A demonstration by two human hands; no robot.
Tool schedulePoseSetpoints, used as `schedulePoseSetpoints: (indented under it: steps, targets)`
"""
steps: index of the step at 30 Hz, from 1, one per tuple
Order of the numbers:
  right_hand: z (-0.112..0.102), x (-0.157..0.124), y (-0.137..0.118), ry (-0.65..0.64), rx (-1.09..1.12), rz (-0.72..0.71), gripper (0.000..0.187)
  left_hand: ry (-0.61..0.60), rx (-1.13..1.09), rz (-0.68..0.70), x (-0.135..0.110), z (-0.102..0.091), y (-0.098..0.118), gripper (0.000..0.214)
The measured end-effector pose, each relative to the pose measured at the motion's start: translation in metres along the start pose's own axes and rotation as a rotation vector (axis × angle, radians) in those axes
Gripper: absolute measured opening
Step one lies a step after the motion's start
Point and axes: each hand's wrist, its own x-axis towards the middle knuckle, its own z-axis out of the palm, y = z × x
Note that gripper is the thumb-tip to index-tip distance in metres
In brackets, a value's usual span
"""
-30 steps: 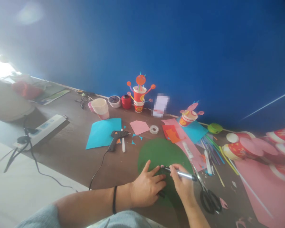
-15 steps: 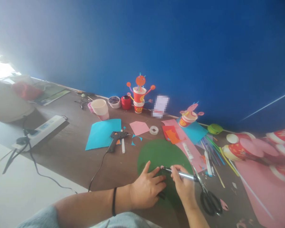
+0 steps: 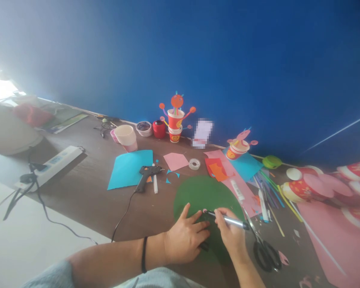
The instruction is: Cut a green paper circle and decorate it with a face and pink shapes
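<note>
My left hand point(image 3: 187, 236) rests on the round green mat point(image 3: 204, 192) with its fingers spread. Beside the tip of its index finger lies a small pink paper piece point(image 3: 204, 211). Under the left fingers shows a dark object, mostly hidden, whose kind I cannot make out. My right hand point(image 3: 232, 232) is closed around a silver and black marker point(image 3: 231, 221). The marker's dark tip points left and meets the pink piece, or nearly so. Just right of this hand lies a pair of scissors point(image 3: 265, 254) with black handles.
A glue gun point(image 3: 144, 178) lies on blue paper point(image 3: 124, 168), its cord trailing toward me. Paper-cup figures point(image 3: 175, 120) stand against the blue wall. A tape roll point(image 3: 194, 164) sits beyond the mat. A power strip point(image 3: 52, 166) is at left; pink paper point(image 3: 336, 244) spreads at right.
The marker and right fingers have shifted very slightly left at the pink piece. My left hand stays in place.
</note>
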Motion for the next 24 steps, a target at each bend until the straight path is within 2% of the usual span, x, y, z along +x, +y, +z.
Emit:
schedulePoseSetpoints:
  steps: [24]
  targets:
    - [-0.0019, -0.0006, -0.0016, 0.013, -0.007, 0.024, 0.032, 0.001, -0.052, -0.008, 0.0002, -0.0002, -0.0007, 0.036]
